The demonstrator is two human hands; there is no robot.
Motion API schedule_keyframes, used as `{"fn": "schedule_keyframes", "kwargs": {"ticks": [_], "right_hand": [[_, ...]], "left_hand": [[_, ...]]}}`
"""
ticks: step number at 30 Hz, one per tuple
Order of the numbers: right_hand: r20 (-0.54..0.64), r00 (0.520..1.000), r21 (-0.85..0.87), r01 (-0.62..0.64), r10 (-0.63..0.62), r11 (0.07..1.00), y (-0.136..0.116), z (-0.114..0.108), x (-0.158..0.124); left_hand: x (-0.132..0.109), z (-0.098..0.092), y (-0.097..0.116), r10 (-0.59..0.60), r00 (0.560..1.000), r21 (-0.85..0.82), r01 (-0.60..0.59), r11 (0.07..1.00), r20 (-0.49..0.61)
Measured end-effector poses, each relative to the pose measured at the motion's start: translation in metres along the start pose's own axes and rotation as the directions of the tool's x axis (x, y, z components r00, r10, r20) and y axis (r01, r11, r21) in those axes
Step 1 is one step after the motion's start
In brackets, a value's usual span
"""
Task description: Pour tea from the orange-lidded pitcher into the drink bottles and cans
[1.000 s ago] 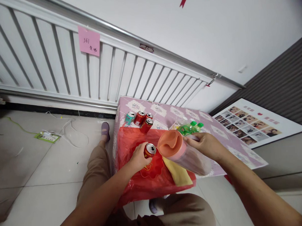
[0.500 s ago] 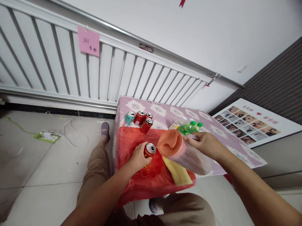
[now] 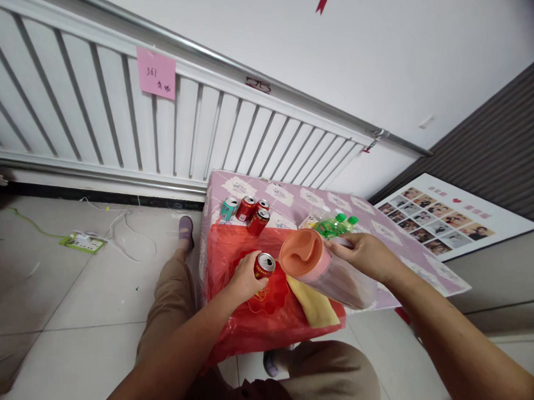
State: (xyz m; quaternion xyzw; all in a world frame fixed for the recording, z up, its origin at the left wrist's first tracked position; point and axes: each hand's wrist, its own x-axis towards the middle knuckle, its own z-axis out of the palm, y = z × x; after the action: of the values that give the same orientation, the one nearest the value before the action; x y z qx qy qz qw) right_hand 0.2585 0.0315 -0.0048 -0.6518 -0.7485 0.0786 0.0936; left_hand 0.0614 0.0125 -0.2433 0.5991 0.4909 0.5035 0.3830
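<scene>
My left hand point(image 3: 245, 279) is wrapped round a red can point(image 3: 264, 265) with an opened top, above a red scalloped tray point(image 3: 271, 303). My right hand point(image 3: 362, 252) grips the handle of a clear pitcher point(image 3: 348, 282) with an orange lid point(image 3: 301, 253). The pitcher is tilted, its lid towards the can, and the two are a small gap apart. No stream of liquid can be made out. A yellow cloth point(image 3: 314, 304) lies under the pitcher on red plastic sheeting point(image 3: 233, 240).
A teal can point(image 3: 228, 209) and several red cans point(image 3: 258, 221) stand at the table's back left. Green-capped bottles point(image 3: 334, 225) are behind the pitcher. The table's patterned cover point(image 3: 364, 204) reaches a white radiator point(image 3: 228, 125). A power strip point(image 3: 83, 243) lies on the floor.
</scene>
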Motion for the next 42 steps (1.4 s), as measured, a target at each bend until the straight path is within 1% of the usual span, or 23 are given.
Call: {"fn": "schedule_keyframes", "kwargs": {"ticks": [5, 10, 21, 33, 38, 42], "right_hand": [[0.016, 0.999, 0.009, -0.033, 0.033, 0.999, 0.0005, 0.0001, 0.0], [0.012, 0.999, -0.021, -0.044, 0.044, 0.999, 0.002, 0.0012, 0.0012], [0.006, 1.0, -0.029, -0.018, 0.019, 0.999, 0.0042, 0.0009, 0.0005], [0.007, 0.999, -0.039, -0.039, 0.039, 0.998, 0.0044, 0.0011, 0.0006], [0.001, 0.999, -0.056, -0.046, 0.046, 0.997, 0.0034, 0.0005, 0.0007], [0.007, 0.999, -0.039, -0.036, 0.036, 0.999, 0.0026, -0.0006, -0.0001]], "left_hand": [[0.0001, 0.0002, -0.0005, 0.003, 1.0, 0.016, -0.003, 1.0, 0.005], [0.0, -0.0001, -0.0003, -0.01, 1.0, 0.021, 0.01, 1.0, 0.009], [-0.0004, 0.0005, -0.0024, -0.007, 1.0, 0.019, 0.007, 1.0, 0.007], [-0.0008, 0.0001, -0.0009, -0.022, 1.0, 0.014, 0.022, 1.0, 0.003], [-0.0004, 0.0003, -0.0013, -0.007, 1.0, 0.025, 0.007, 1.0, 0.0], [-0.0003, 0.0008, -0.0026, -0.006, 1.0, 0.026, 0.006, 1.0, 0.004]]}}
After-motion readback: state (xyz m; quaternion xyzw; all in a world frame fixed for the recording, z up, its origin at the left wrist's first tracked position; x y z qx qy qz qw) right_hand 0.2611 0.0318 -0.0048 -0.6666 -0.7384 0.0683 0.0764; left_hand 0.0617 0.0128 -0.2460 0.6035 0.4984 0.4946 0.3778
